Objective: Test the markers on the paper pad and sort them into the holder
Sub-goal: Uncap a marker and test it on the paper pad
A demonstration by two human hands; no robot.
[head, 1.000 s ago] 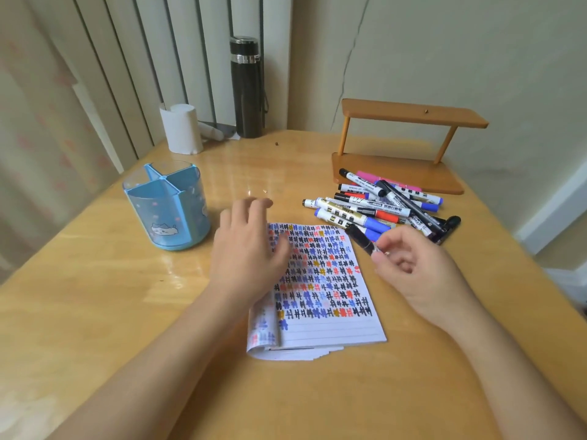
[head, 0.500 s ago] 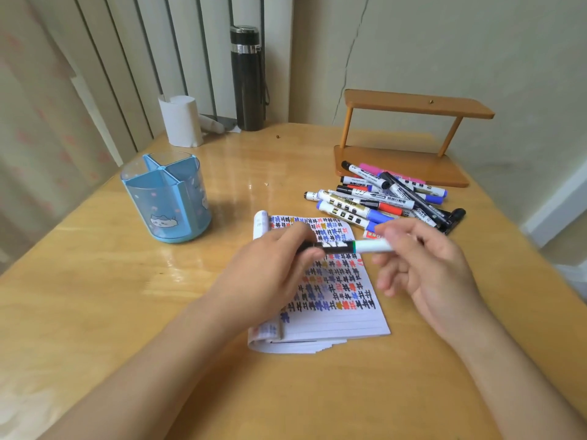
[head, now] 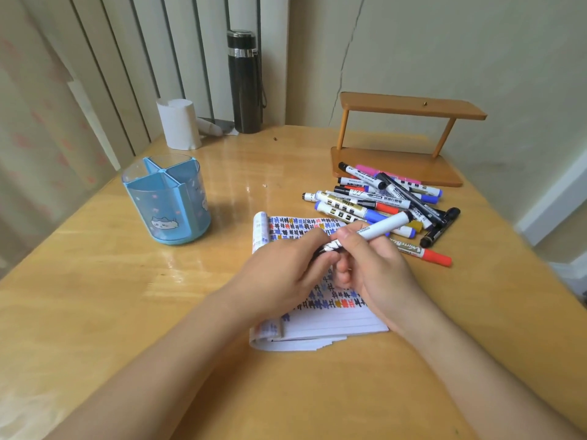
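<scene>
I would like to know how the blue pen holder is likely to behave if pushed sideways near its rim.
The blue pen holder looks like thin plastic and its compartments seem empty, so it is probably light. It stands upright on a broad base on the glossy table, so it would likely slide rather than tip. Its dividers should keep it stiff.

Left hand (head: 287, 271) and right hand (head: 376, 268) grip marker (head: 379, 228) over paper pad (head: 333, 315); holder (head: 166, 198) left.
</scene>
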